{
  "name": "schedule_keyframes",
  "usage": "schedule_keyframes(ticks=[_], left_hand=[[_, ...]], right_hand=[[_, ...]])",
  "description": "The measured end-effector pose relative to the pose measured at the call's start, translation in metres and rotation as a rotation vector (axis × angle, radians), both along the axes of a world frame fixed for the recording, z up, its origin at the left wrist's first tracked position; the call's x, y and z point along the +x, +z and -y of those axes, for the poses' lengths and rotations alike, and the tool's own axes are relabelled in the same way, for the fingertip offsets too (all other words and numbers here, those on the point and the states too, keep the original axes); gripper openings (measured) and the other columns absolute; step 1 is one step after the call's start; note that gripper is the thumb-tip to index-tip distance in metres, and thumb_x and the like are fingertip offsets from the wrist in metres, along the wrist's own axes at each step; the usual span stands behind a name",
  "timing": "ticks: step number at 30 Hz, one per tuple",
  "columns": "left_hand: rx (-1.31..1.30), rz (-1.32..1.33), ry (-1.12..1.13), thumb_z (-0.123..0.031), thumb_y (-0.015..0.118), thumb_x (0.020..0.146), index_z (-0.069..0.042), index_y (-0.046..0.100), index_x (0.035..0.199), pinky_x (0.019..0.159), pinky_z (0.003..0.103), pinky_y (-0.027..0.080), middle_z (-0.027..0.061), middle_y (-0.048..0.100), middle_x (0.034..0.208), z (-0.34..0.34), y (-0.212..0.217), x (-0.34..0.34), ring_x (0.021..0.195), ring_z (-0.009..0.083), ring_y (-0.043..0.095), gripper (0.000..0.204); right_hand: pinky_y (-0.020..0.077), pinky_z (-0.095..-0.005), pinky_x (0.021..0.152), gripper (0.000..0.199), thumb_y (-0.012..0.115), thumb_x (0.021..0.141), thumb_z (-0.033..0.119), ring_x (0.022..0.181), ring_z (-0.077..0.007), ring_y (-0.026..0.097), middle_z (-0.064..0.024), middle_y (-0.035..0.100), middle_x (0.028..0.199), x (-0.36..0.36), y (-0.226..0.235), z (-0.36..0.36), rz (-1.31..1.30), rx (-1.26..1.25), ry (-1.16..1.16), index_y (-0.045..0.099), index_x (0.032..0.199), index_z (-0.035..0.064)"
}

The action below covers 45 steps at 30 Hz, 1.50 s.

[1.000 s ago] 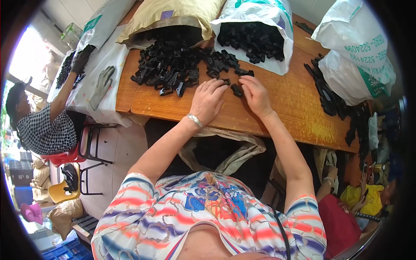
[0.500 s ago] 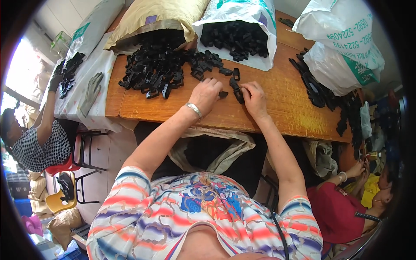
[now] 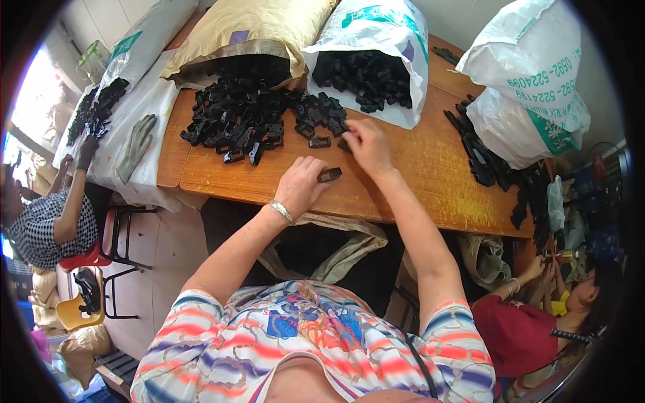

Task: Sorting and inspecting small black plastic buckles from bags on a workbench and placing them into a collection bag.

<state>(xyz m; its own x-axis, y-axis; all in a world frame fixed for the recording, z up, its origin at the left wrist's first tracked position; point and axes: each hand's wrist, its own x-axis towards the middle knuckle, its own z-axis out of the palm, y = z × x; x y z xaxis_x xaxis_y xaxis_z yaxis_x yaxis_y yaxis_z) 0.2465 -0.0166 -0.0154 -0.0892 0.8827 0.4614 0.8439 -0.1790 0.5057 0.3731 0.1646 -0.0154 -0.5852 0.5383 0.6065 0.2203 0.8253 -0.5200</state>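
step in hand is judged to be one-by-one handling; left hand (image 3: 304, 183) pinches a black piece (image 3: 330, 175) over the desk (image 3: 437, 178); right hand (image 3: 363, 142), fingers narrowed, is at a second piece (image 3: 344, 146) near the smaller heap (image 3: 322, 113), grip unclear; next move calls for a firm fingertip pinch there.

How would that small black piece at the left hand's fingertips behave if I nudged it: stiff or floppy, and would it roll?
The black piece is probably stiff: it juts from the left hand without sagging. It seems unlikely to roll far, being long and blocky rather than round. It's probably light too, given how small it looks beside the fingers.
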Motion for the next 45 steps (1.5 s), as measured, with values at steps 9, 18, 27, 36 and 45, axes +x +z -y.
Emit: schedule_keyframes(ticks=[9,18,27,36,45], left_hand=[[0.045,0.096,0.107,-0.005,0.077,0.072,-0.003,0.066,0.099,0.082,0.04,0.048,0.0112,0.058,0.097,0.003,-0.004,0.006,0.094,0.0322,0.054,0.029],[-0.009,0.079,0.095,-0.007,0.076,0.073,-0.004,0.064,0.098,0.083,0.041,0.049,0.0116,0.058,0.097,-0.001,-0.003,0.004,0.097,0.0327,0.054,0.027],[0.029,0.067,0.102,-0.009,0.076,0.073,-0.004,0.066,0.098,0.079,0.039,0.049,0.0102,0.059,0.094,0.0,-0.008,0.001,0.093,0.0312,0.054,0.027],[-0.009,0.102,0.124,-0.012,0.078,0.074,-0.005,0.067,0.098,0.084,0.04,0.05,0.0106,0.059,0.098,0.001,-0.009,0.0,0.098,0.0317,0.054,0.027],[0.028,0.098,0.111,-0.015,0.078,0.074,-0.005,0.067,0.095,0.083,0.039,0.049,0.0088,0.06,0.095,-0.002,-0.013,-0.002,0.095,0.0297,0.055,0.025]], right_hand=[[0.0495,-0.0438,0.086,0.012,0.07,0.082,0.007,0.104,-0.0321,0.058,-0.0102,0.061,0.104,-0.002,-0.001,-0.087,0.374,0.185,-0.336,0.068,0.094,0.0059],[0.0512,-0.0459,0.076,0.029,0.084,0.072,0.023,0.087,-0.0353,0.066,-0.0157,0.068,0.087,0.021,0.022,-0.088,0.652,-0.065,-0.325,0.065,0.083,0.0034],[0.0526,-0.0463,0.073,0.044,0.076,0.079,0.046,0.083,-0.0378,0.068,-0.0208,0.069,0.083,0.05,0.022,-0.001,0.72,-0.088,-0.359,0.069,0.08,0.0028],[0.0529,-0.0407,0.074,0.017,0.071,0.084,0.017,0.084,-0.0331,0.066,-0.0146,0.067,0.093,0.069,0.021,0.014,0.276,-0.137,-0.123,0.069,0.093,0.0033],[0.0526,-0.0406,0.076,0.025,0.075,0.079,0.01,0.088,-0.0325,0.065,-0.011,0.064,0.102,0.056,0.022,0.024,0.478,-0.036,-0.145,0.07,0.103,0.0078]])
